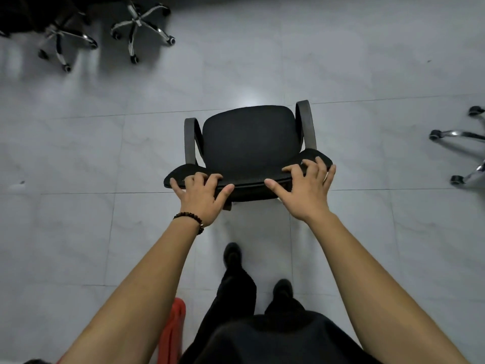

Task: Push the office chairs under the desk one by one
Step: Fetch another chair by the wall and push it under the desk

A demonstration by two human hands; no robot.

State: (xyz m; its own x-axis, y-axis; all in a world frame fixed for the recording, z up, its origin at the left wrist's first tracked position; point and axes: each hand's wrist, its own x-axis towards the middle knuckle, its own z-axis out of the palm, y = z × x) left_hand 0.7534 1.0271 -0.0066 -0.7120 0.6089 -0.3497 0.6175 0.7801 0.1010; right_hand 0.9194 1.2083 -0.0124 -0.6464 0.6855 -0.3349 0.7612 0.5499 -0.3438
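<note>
Grey tiles (367, 61) underfoot; left hand (200, 197) and right hand (305, 191) grip the chair back (249, 179).

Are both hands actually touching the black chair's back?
Touching. The head view shows the left hand and right hand each gripping the chair back, fingers curled over its top edge.

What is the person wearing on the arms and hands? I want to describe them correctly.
Both forearms are bare, with no sleeves in view. At the wrist of the left hand sits a bracelet of dark round beads. The right hand shows no bracelet, watch or glove.
</note>
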